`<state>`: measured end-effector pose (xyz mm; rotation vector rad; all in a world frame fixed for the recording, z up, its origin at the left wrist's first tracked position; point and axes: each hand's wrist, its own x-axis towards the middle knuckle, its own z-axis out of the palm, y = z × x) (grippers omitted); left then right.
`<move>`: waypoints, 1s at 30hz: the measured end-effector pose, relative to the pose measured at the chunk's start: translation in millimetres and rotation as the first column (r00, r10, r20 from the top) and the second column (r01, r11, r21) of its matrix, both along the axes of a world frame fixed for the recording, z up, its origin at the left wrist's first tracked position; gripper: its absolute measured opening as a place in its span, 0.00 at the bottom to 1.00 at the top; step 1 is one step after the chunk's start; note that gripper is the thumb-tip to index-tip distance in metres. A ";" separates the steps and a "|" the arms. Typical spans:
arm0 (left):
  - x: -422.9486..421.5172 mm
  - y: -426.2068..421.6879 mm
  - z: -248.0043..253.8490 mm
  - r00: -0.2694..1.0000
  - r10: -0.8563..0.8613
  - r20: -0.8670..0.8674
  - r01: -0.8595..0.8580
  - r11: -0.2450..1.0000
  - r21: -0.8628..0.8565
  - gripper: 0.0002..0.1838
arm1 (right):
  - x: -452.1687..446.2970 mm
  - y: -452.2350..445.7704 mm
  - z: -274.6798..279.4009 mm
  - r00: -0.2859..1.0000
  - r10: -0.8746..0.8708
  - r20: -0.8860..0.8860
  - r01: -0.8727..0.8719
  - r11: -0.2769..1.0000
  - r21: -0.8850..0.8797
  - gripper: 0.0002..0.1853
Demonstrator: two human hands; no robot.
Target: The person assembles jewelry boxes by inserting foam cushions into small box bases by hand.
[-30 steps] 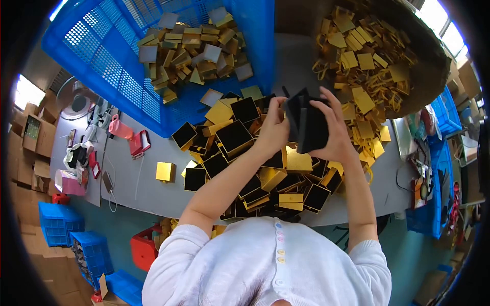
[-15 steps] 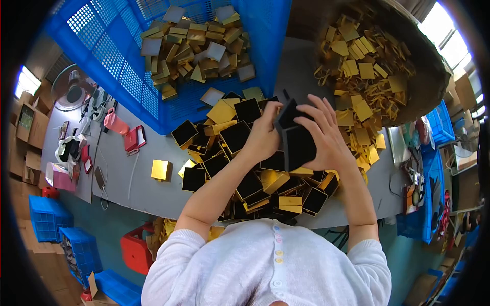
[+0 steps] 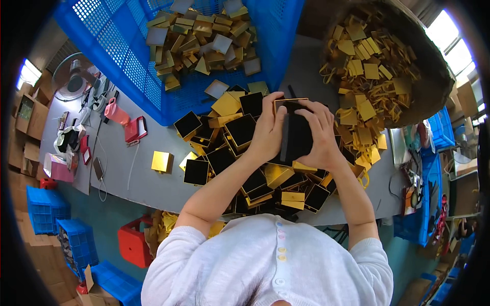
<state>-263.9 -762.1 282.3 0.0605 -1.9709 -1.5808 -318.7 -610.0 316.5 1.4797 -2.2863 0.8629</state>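
Note:
Above the heap, both hands grip a black box insert (image 3: pixel 298 135). It has a flat, matte face, and a thin gold edge shows at its far end. My left hand (image 3: pixel 269 127) is closed on its left side, thumb along the near face. From the right, my right hand (image 3: pixel 321 133) wraps it with fingers curled over the top. Whether a gold box sits behind the insert is hidden by the hands. Beneath lie gold boxes with black linings (image 3: pixel 240 129), piled in a jumble, among them a closed gold box (image 3: pixel 278 175).
A blue crate (image 3: pixel 168 109) at the back holds gold lids. On the right, a large brown container (image 3: pixel 434 86) spills gold pieces with ribbons (image 3: pixel 365 109). A lone gold box (image 3: pixel 162 161), a red box (image 3: pixel 136 129) and a fan (image 3: pixel 72 81) are on the left.
The black insert was angled with a flap standing out; it is now flatter and squarer between the hands. A gold edge has come into view. My hands have drawn closer around it.

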 end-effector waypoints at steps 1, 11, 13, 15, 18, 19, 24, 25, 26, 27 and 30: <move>1.5 -4.1 -0.9 0.993 -0.101 0.067 0.099 0.994 0.041 0.17 | -0.5 0.8 0.5 0.998 0.037 -0.053 -0.037 0.999 0.003 0.46; 10.7 -6.2 2.0 0.869 -0.409 0.278 0.168 0.773 0.612 0.15 | -8.2 -19.0 -28.2 0.531 0.610 0.588 0.286 0.525 -0.802 0.38; 5.5 -12.2 -18.2 0.892 -0.324 0.316 0.153 0.873 0.464 0.14 | -14.9 -19.6 -31.9 0.694 0.523 0.495 0.053 0.648 -0.760 0.36; 4.2 -16.4 -15.8 0.908 -0.235 0.346 0.129 0.944 0.304 0.14 | -19.4 -24.1 -32.2 0.819 0.455 0.350 -0.150 0.758 -0.635 0.34; 2.1 -12.0 -21.4 0.925 -0.239 0.297 0.091 0.895 0.437 0.23 | -26.7 -36.3 -34.7 0.569 0.594 0.569 0.402 0.403 -0.822 0.34; -2.0 -6.0 -31.2 0.964 -0.152 0.219 0.065 0.931 0.360 0.28 | -25.7 -40.6 -40.1 0.565 0.599 0.568 0.398 0.405 -0.823 0.34; -1.4 -34.0 -14.5 0.922 -0.295 0.250 0.200 0.918 0.343 0.46 | -30.4 -45.1 -37.7 0.585 0.634 0.505 0.234 0.465 -0.854 0.35; -3.2 -38.5 -13.4 0.922 -0.293 0.254 0.197 0.918 0.344 0.46 | -33.0 -44.0 -34.4 0.415 0.758 0.503 0.384 0.355 -0.852 0.37; -7.0 -42.7 -12.8 0.916 -0.282 0.286 0.204 0.940 0.275 0.47 | -37.4 -44.7 -38.4 0.494 0.680 0.543 0.354 0.413 -0.839 0.37; -9.7 -46.1 -12.2 0.908 -0.274 0.318 0.215 0.954 0.208 0.48 | -40.9 -45.4 -47.9 0.497 0.676 0.544 0.359 0.411 -0.838 0.37; -20.3 -63.5 -1.5 0.881 -0.312 0.355 0.354 0.933 -0.059 0.52 | -50.1 -35.8 -71.5 0.680 0.403 0.613 0.168 0.728 -0.665 0.34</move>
